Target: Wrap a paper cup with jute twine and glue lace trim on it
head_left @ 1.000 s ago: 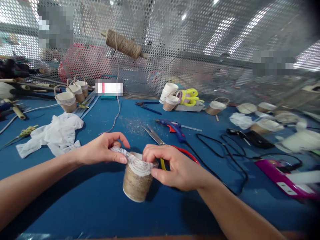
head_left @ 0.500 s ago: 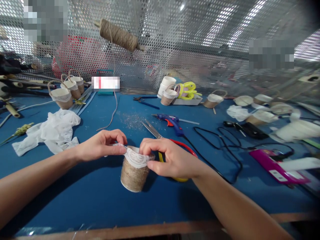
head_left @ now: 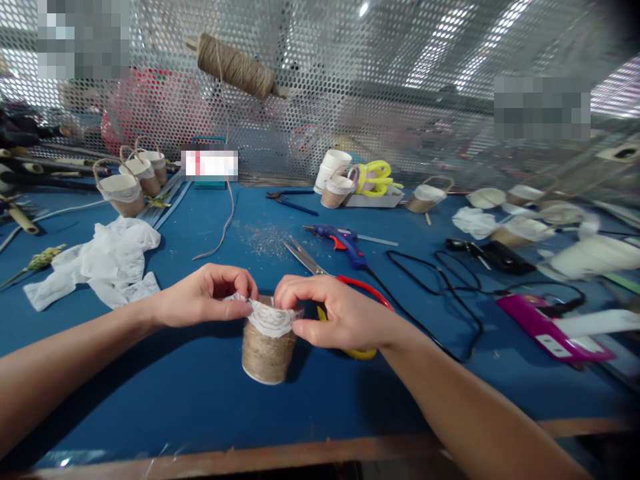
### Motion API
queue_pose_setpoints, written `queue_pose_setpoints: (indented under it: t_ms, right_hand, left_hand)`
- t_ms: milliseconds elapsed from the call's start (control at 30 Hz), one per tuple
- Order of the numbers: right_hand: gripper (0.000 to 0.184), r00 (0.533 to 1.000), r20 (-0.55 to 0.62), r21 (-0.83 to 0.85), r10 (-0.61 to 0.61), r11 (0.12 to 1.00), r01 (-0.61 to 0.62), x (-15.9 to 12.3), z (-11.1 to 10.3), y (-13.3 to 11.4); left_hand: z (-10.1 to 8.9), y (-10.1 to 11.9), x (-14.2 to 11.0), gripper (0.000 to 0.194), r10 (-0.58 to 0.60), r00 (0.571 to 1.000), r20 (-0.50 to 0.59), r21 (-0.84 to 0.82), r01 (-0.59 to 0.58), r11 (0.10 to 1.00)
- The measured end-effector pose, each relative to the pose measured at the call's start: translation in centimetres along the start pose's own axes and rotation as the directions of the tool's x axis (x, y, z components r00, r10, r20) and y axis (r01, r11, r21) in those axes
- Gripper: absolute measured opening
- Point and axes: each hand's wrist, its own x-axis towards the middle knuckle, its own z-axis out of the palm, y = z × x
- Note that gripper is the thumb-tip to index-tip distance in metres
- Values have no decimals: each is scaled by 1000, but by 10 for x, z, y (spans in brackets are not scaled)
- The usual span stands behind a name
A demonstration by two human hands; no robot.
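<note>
A paper cup wrapped in brown twine (head_left: 269, 357) is between my hands, tilted slightly, with white lace trim (head_left: 273, 321) around the front of its rim. My left hand (head_left: 215, 293) pinches the loose left end of the lace beside the rim. Gripping the cup's right rim is my right hand (head_left: 333, 308), with fingers inside the cup and the thumb on the lace outside. Scissors (head_left: 306, 257) with red and yellow handles lie partly hidden behind my right hand. Beyond them rests a blue glue gun (head_left: 343, 243).
Crumpled white lace fabric (head_left: 107, 257) lies left, near several finished twine baskets (head_left: 120, 193). Pliers (head_left: 293, 201) and stacked white cups (head_left: 331, 170) sit at the back. A black cord (head_left: 440, 320) and purple power strip (head_left: 555, 330) occupy the right. A twine spool (head_left: 235, 67) hangs on the mesh.
My left fingers have shifted slightly at the lace end, and the cup stands a little more upright. The right hand keeps its hold on the rim.
</note>
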Motion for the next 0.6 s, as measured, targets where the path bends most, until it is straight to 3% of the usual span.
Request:
queue_pose_setpoints:
  t_ms: [133,233,400,600]
  right_hand:
    - [17,997,29,-13,67,998,-67,-1,-3,-3]
    - [16,993,-39,7,114,993,-114,-1,0,-7]
    - [6,979,-181,32,94,995,-90,-1,6,-10]
    - [5,974,-211,27,85,996,-81,-2,9,-7]
  left_hand:
    - [2,2,0,17,1,1000,10,80,-2,997]
    - [3,3,-1,17,9,1000,4,131,-9,991]
    - [5,4,-2,15,17,1000,5,178,-18,984]
    - [7,5,-2,15,8,1000,7,164,-9,986]
